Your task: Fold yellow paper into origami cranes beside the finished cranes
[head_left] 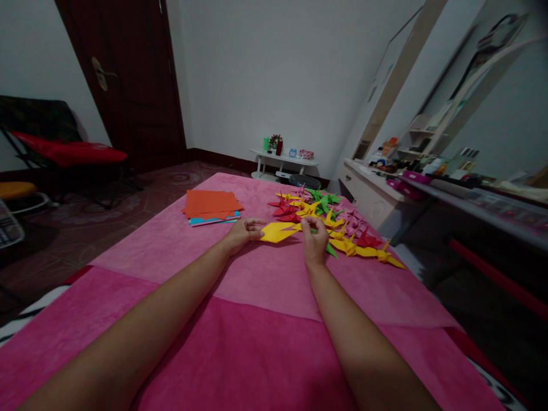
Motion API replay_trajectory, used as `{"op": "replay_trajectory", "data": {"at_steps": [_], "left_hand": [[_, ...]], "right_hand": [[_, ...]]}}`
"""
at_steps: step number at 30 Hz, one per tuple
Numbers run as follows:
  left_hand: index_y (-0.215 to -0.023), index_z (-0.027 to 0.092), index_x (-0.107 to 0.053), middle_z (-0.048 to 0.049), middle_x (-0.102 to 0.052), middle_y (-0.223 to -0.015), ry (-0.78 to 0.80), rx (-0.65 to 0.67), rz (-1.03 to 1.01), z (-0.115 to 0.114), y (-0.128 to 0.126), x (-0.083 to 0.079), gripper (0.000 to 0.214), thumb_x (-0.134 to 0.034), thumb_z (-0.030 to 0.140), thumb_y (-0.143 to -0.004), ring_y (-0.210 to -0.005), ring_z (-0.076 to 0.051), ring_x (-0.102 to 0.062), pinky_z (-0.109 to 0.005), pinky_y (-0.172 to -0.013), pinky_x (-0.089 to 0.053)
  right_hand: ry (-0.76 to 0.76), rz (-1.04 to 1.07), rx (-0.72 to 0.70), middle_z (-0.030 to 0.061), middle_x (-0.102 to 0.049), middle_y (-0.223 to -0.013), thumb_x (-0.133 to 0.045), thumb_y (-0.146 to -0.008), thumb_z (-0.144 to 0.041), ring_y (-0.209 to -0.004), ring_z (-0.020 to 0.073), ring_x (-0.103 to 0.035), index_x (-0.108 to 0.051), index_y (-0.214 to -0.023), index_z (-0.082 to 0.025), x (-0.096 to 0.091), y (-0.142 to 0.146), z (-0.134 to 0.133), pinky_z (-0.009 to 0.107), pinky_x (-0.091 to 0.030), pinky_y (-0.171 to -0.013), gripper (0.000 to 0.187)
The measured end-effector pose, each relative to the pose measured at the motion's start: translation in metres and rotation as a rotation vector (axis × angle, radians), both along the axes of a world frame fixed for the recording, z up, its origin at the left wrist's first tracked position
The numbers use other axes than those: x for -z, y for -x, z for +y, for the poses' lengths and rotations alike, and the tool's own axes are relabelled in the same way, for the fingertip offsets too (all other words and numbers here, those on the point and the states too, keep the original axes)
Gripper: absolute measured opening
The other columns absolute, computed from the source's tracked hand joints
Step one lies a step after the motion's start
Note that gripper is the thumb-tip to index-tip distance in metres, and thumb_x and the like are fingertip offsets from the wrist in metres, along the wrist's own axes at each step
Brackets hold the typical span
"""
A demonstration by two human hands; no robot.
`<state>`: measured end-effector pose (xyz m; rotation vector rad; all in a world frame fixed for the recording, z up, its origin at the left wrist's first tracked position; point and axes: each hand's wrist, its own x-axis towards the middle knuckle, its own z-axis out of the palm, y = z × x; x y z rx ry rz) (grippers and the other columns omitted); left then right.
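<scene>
Between my hands is a partly folded piece of yellow origami paper [276,232], wide on the left and split into narrow points on the right. My left hand [244,234] pinches its left corner between thumb and fingers. At the other end, my right hand [315,240] is closed on a narrow point of the same paper, its fingertips partly hiding it. Just beyond and beside my right hand lie several folded paper cranes [349,246] in yellow, red, green and pink. A stack of orange square paper [212,202], with blue sheets beneath, lies beyond my left hand.
A pink cloth [257,285] covers the table. Past its far end stands a low white shelf [285,157] with small items. A cluttered dresser [368,182] is on the right. On the left are a red folding chair [71,153] and a dark door [128,80].
</scene>
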<state>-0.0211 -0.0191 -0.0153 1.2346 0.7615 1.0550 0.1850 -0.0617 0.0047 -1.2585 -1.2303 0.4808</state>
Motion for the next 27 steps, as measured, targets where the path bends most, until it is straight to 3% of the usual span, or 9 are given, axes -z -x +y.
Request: {"op": "replay_trajectory", "data": {"at_steps": [2, 4, 6, 8, 12, 17, 23, 27], "left_hand": [[-0.101, 0.01, -0.069, -0.0057, -0.071, -0.078, -0.033, 0.009, 0.055, -0.001, -0.003, 0.002, 0.05, -0.083, 0.022, -0.054, -0.063, -0.012, -0.062, -0.023, -0.061, -0.047], [-0.095, 0.01, -0.071, -0.0063, -0.072, -0.079, -0.071, 0.03, 0.123, -0.002, -0.004, 0.002, 0.042, -0.081, 0.023, -0.057, -0.065, -0.013, -0.062, -0.023, -0.063, -0.047], [-0.088, 0.01, -0.074, -0.0053, -0.072, -0.076, -0.112, 0.06, 0.2, -0.003, -0.003, 0.001, 0.032, -0.079, 0.023, -0.059, -0.064, -0.013, -0.06, -0.022, -0.061, -0.045], [-0.08, 0.011, -0.075, -0.0035, -0.071, -0.07, -0.146, 0.109, 0.278, -0.002, 0.002, -0.002, 0.022, -0.077, 0.024, -0.062, -0.061, -0.012, -0.057, -0.02, -0.058, -0.042], [-0.079, 0.013, -0.077, -0.0028, -0.071, -0.069, -0.168, 0.232, 0.413, 0.005, 0.017, -0.016, 0.019, -0.074, 0.024, -0.064, -0.058, -0.012, -0.055, -0.019, -0.054, -0.039], [-0.077, 0.017, -0.077, -0.0013, -0.07, -0.067, -0.238, 0.386, 0.657, 0.018, 0.026, -0.034, 0.018, -0.073, 0.017, -0.059, -0.054, -0.011, -0.054, -0.018, -0.051, -0.038], [-0.077, 0.017, -0.077, -0.0016, -0.068, -0.068, -0.279, 0.515, 0.7, 0.032, 0.023, -0.027, 0.011, -0.069, 0.022, -0.07, -0.059, -0.011, -0.056, -0.018, -0.055, -0.04], [-0.079, 0.017, -0.077, -0.0046, -0.071, -0.074, -0.251, 0.541, 0.675, 0.037, 0.029, -0.024, 0.013, -0.07, 0.026, -0.073, -0.065, -0.014, -0.06, -0.021, -0.06, -0.044]], "right_hand": [[-0.1, -0.098, 0.057, 0.0111, -0.065, -0.104, -0.057, -0.081, -0.037, -0.105, 0.0219, -0.058, -0.062, -0.093, -0.018, -0.004, 0.0, -0.006, 0.032, -0.048, -0.083, 0.023], [-0.18, -0.395, -0.019, 0.0087, -0.067, -0.097, -0.059, -0.082, -0.029, -0.1, 0.021, -0.059, -0.066, -0.087, -0.018, -0.005, 0.003, -0.011, 0.033, -0.045, -0.089, 0.014], [-0.137, -0.649, -0.162, 0.0059, -0.07, -0.09, -0.062, -0.079, -0.023, -0.089, 0.0193, -0.061, -0.07, -0.086, -0.019, -0.002, 0.006, -0.011, 0.033, -0.045, -0.086, 0.011], [-0.023, -0.754, -0.278, 0.0043, -0.072, -0.091, -0.068, -0.073, -0.02, -0.084, 0.0181, -0.062, -0.072, -0.09, -0.02, 0.003, 0.008, -0.009, 0.031, -0.046, -0.082, 0.017], [0.141, -0.718, -0.359, 0.0032, -0.073, -0.09, -0.071, -0.068, -0.015, -0.077, 0.0152, -0.063, -0.073, -0.095, -0.018, 0.008, 0.008, 0.002, 0.026, -0.047, -0.072, 0.027], [0.231, -0.757, -0.432, 0.0013, -0.072, -0.082, -0.07, -0.066, -0.012, -0.069, 0.0133, -0.06, -0.074, -0.094, -0.019, 0.001, 0.009, 0.013, 0.023, -0.042, -0.062, 0.029], [0.338, -0.726, -0.504, -0.0016, -0.068, -0.068, -0.069, -0.067, -0.011, -0.06, 0.0112, -0.054, -0.075, -0.085, -0.019, -0.002, 0.01, 0.017, 0.022, -0.035, -0.055, 0.021], [0.416, -0.62, -0.598, -0.0002, -0.07, -0.073, -0.069, -0.068, -0.015, -0.064, 0.0132, -0.058, -0.075, -0.081, -0.018, -0.001, 0.008, 0.018, 0.022, -0.038, -0.057, 0.014]]}}
